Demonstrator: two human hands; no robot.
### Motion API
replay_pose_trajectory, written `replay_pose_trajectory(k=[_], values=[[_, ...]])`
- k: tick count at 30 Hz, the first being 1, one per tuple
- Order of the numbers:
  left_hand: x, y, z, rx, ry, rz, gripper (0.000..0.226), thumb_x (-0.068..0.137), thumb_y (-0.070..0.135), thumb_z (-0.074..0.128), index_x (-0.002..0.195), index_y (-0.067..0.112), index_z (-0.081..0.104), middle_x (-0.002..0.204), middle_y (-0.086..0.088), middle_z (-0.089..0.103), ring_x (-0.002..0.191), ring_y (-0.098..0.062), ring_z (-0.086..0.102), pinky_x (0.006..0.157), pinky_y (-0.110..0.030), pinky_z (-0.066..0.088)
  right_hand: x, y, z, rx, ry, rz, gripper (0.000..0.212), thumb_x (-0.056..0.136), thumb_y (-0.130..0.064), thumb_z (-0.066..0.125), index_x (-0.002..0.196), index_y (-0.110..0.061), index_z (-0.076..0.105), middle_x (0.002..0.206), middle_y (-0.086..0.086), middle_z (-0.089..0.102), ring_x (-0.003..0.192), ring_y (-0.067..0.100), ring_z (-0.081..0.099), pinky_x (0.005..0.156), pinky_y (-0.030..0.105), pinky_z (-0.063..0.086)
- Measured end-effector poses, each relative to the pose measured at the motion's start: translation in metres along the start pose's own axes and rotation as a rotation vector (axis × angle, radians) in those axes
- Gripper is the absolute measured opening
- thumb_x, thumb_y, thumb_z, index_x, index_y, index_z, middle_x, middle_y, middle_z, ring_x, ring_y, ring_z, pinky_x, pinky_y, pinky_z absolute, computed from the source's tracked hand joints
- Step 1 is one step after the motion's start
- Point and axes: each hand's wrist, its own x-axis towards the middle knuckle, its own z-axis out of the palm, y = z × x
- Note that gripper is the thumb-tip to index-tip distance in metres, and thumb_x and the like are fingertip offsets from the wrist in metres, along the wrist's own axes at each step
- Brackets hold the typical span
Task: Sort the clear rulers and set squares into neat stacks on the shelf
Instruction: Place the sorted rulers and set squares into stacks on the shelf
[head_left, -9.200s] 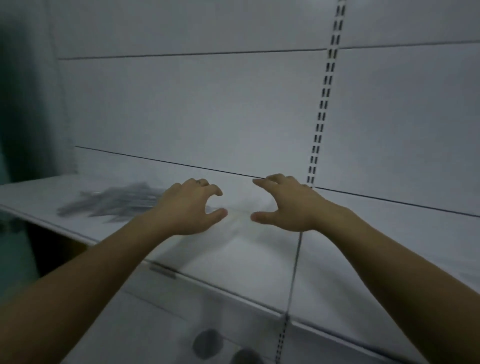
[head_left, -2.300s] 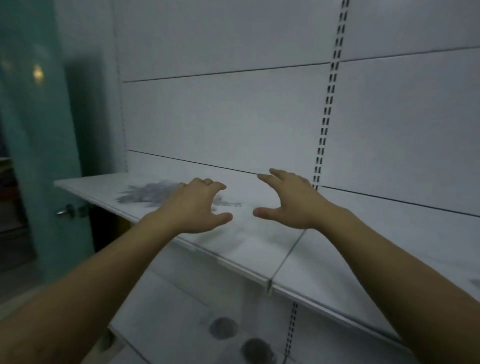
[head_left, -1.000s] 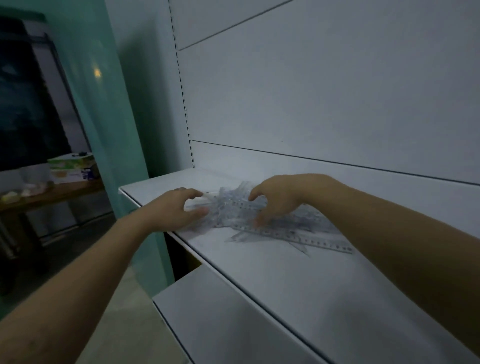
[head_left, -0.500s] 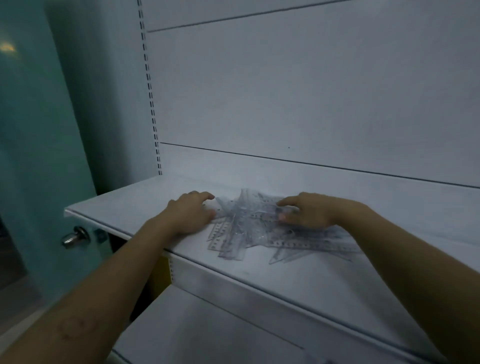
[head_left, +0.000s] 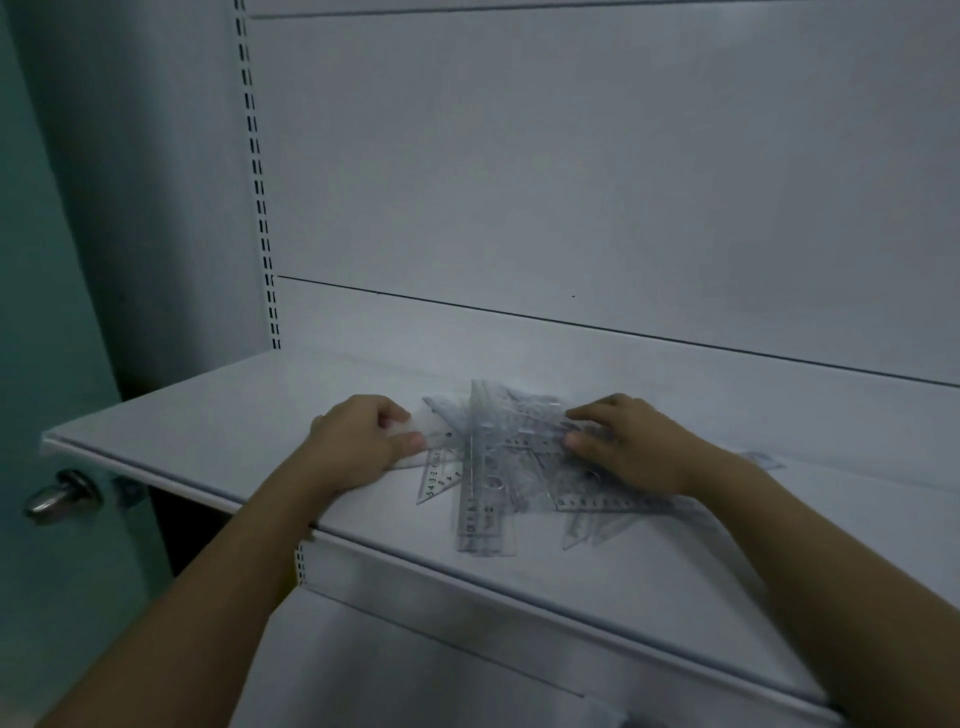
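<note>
A jumbled pile of clear rulers and set squares (head_left: 498, 467) lies on the white shelf (head_left: 208, 415), several pieces crossing one another. My left hand (head_left: 358, 441) grips the left edge of the pile, thumb and fingers pinched on a clear piece. My right hand (head_left: 628, 447) rests on the right side of the pile, fingers and thumb closed over the plastic pieces. One ruler (head_left: 623, 503) sticks out toward the right under my right wrist. A long ruler (head_left: 483, 519) points toward the shelf's front edge.
The white back panel (head_left: 571, 182) rises behind the shelf, with a slotted upright (head_left: 257, 182) at its left. A teal door (head_left: 41, 260) with a metal knob (head_left: 62, 496) stands to the left. A lower shelf (head_left: 415, 675) juts out below.
Both hands have closed on the pile: the left now pinches a piece at the left edge, the right presses on the right side. The view has shifted closer.
</note>
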Motion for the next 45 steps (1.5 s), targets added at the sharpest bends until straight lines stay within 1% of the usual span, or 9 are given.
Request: replay_pose_trajectory(k=[4, 13, 20, 24, 29, 32, 36, 39, 45], values=[[-0.003, 0.002, -0.002, -0.140, 0.111, 0.031, 0.028, 0.074, 0.032, 0.080, 0.092, 0.021, 0.061, 0.090, 0.005, 0.056, 0.073, -0.010, 0.051, 0.062, -0.027, 0.038, 0.006, 0.003, 0.000, -0.011, 0.093, -0.005, 0.044, 0.095, -0.050, 0.047, 0.133, -0.030, 0.052, 0.125, 0.002, 0.056, 0.110, 0.022, 0.053, 0.097, 0.039, 0.044], [-0.005, 0.008, -0.008, -0.419, 0.273, 0.023, 0.006, 0.086, 0.023, 0.069, 0.084, 0.017, 0.070, 0.081, -0.005, 0.069, 0.075, -0.018, 0.063, 0.067, -0.025, 0.046, 0.003, -0.006, -0.001, -0.198, 0.274, -0.084, 0.027, 0.099, -0.033, 0.046, 0.110, -0.022, 0.068, 0.107, 0.001, 0.059, 0.098, 0.022, 0.054, 0.078, 0.033, 0.046], [-0.011, 0.012, -0.008, -0.468, 0.349, 0.081, 0.014, 0.093, 0.030, 0.060, 0.091, 0.017, 0.066, 0.073, 0.000, 0.068, 0.047, -0.011, 0.057, 0.044, -0.019, 0.043, 0.001, -0.014, -0.007, -0.198, 0.645, -0.091, 0.020, 0.099, -0.027, 0.047, 0.098, -0.016, 0.063, 0.080, 0.005, 0.067, 0.068, 0.031, 0.060, 0.059, 0.033, 0.045], [-0.010, 0.010, -0.009, -0.418, 0.326, 0.093, 0.014, 0.095, 0.030, 0.055, 0.091, 0.020, 0.064, 0.070, 0.003, 0.068, 0.049, -0.005, 0.055, 0.051, -0.020, 0.043, -0.002, -0.016, -0.011, 0.055, 0.559, -0.015, 0.019, 0.099, -0.029, 0.047, 0.097, -0.021, 0.064, 0.070, -0.008, 0.070, 0.050, 0.005, 0.057, 0.052, 0.021, 0.046], [-0.012, 0.014, -0.014, -0.411, 0.210, 0.096, 0.015, 0.098, 0.029, 0.050, 0.099, 0.020, 0.063, 0.075, 0.005, 0.067, 0.053, -0.003, 0.053, 0.051, -0.015, 0.037, -0.016, -0.016, -0.031, 0.327, 0.343, 0.121, 0.012, 0.095, -0.023, 0.057, 0.094, -0.017, 0.068, 0.074, -0.009, 0.071, 0.040, 0.007, 0.057, 0.042, 0.013, 0.042], [-0.017, 0.026, -0.014, -0.460, 0.145, 0.092, 0.013, 0.095, 0.022, 0.052, 0.102, 0.021, 0.064, 0.079, 0.002, 0.070, 0.059, -0.014, 0.059, 0.057, -0.023, 0.046, -0.033, -0.018, -0.051, 0.343, 0.370, 0.105, 0.005, 0.087, -0.016, 0.068, 0.090, -0.018, 0.071, 0.072, -0.007, 0.067, 0.040, 0.001, 0.052, 0.043, 0.013, 0.042], [-0.030, 0.066, -0.014, -0.540, 0.075, 0.148, 0.014, 0.089, 0.010, 0.060, 0.098, 0.019, 0.066, 0.070, -0.002, 0.070, 0.045, -0.003, 0.056, 0.044, -0.011, 0.038, -0.065, -0.014, -0.076, 0.368, 0.479, 0.102, 0.005, 0.084, -0.017, 0.071, 0.084, -0.022, 0.074, 0.065, -0.010, 0.068, 0.046, 0.001, 0.057, 0.046, 0.015, 0.045], [-0.042, 0.102, -0.011, -0.591, 0.032, 0.182, 0.008, 0.087, 0.013, 0.066, 0.093, 0.018, 0.067, 0.062, 0.001, 0.071, 0.048, -0.007, 0.061, 0.047, -0.016, 0.043, -0.095, -0.002, -0.090, 0.353, 0.473, 0.101, 0.007, 0.087, -0.020, 0.069, 0.085, -0.023, 0.074, 0.057, -0.015, 0.067, 0.048, 0.002, 0.060, 0.049, 0.015, 0.046], [-0.072, 0.177, 0.014, -0.625, -0.062, 0.257, 0.005, 0.087, 0.017, 0.068, 0.091, 0.016, 0.068, 0.071, -0.002, 0.074, 0.056, -0.015, 0.065, 0.050, -0.022, 0.045, -0.171, 0.049, -0.117, 0.273, 0.577, 0.180, 0.009, 0.080, -0.024, 0.077, 0.086, -0.029, 0.072, 0.079, -0.007, 0.068, 0.053, 0.003, 0.062, 0.053, 0.016, 0.049]])
